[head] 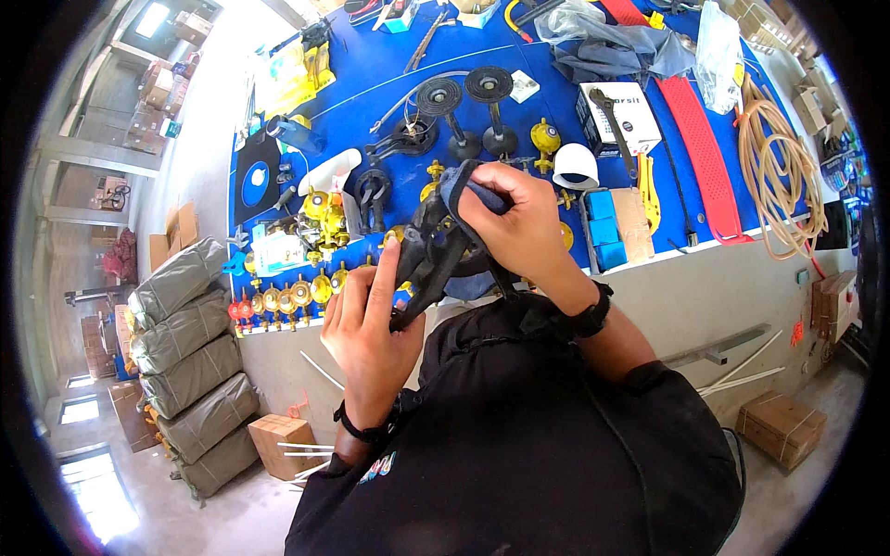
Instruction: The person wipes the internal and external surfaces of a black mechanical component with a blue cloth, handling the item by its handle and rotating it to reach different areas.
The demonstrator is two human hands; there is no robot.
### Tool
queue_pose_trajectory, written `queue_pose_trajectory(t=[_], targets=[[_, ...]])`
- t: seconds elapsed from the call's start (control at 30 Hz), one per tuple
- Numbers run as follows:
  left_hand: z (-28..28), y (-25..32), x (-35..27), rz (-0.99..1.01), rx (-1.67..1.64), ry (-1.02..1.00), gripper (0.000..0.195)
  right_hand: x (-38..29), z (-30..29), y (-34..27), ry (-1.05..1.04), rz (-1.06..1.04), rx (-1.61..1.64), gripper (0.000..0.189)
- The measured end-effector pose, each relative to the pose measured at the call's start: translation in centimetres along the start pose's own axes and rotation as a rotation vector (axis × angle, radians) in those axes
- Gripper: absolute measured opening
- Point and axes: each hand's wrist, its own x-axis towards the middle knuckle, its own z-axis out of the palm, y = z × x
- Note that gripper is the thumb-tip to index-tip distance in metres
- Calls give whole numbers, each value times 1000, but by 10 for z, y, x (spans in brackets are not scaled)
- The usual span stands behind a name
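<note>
Above the table's near edge, my left hand [372,326] grips one end of a black cast-metal part [434,260], probably a gas burner. Its index finger lies extended along the part. Pinched in my right hand [518,222] is a dark blue cloth [455,187], pressed against the part's upper end. My hands and the cloth hide some of the part's shape. Below it, a yellow gas regulator [321,286] stands in a row with several others along the table edge. Beyond my hands are two black burner stands [455,125] with round ribbed tops.
The blue table [375,90] also bears a white box [629,128] with an adjustable wrench [612,115] on it, a white cup-shaped piece [576,167], a red perforated strip [702,167] and a coiled beige hose [775,167]. Grey wrapped bundles [191,361] are stacked at left.
</note>
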Motion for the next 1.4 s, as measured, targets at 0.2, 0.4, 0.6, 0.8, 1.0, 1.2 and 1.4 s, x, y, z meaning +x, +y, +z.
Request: queue_pose_trajectory(t=[0.2, 0.4, 0.6, 0.8, 1.0, 1.2, 1.4], targets=[[0, -1, -2, -44, -46, -12, 82, 3, -15, 9, -223, 0, 174, 22], [-1, -2, 3, -76, -108, -38, 83, -3, -14, 20, -159, 137, 257, 21], [0, -1, 5, -65, -103, -29, 84, -7, -7, 35, -2, 21, 108, 10], [3, -1, 7, -69, -103, -37, 83, -5, -8, 33, -13, 66, 189, 15], [5, -1, 10, -93, -142, -19, 82, -6, -17, 36, -56, 298, 601, 25], [7, 1, 15, -159, -252, -1, 83, -8, -28, 32, -92, 367, 796, 26], [14, -6, 11, -276, -433, 53, 87, -14, -33, 45, -107, 345, 793, 26]])
